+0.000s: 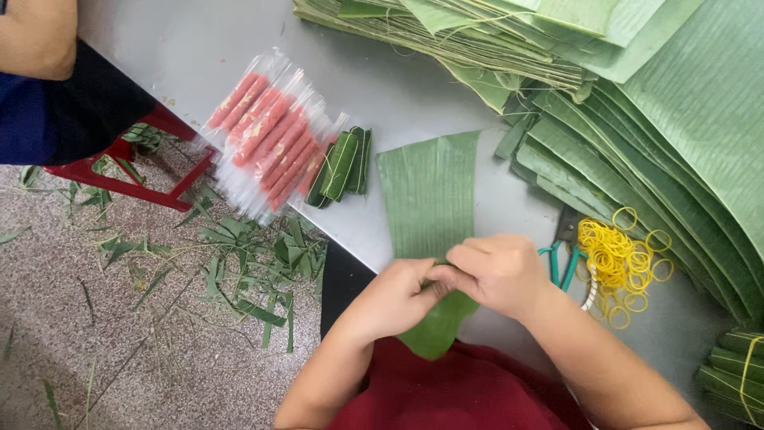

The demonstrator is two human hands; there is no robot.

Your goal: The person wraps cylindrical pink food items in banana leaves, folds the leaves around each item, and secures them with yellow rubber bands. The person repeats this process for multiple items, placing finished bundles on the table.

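Observation:
A strip of green banana leaf lies flat on the grey metal table, its near end hanging over the table edge. My left hand and my right hand meet over that near end, fingers curled and pinching the leaf together; whatever lies under the fingers is hidden. To the left of the leaf lie several pink sausage sticks in clear plastic sleeves, with a few finished leaf-wrapped rolls beside them.
Yellow rubber bands and teal-handled scissors lie right of my hands. Stacks of banana leaves fill the far right. Bound leaf bundles sit lower right. Another person's arm, a red stool and leaf scraps are at left.

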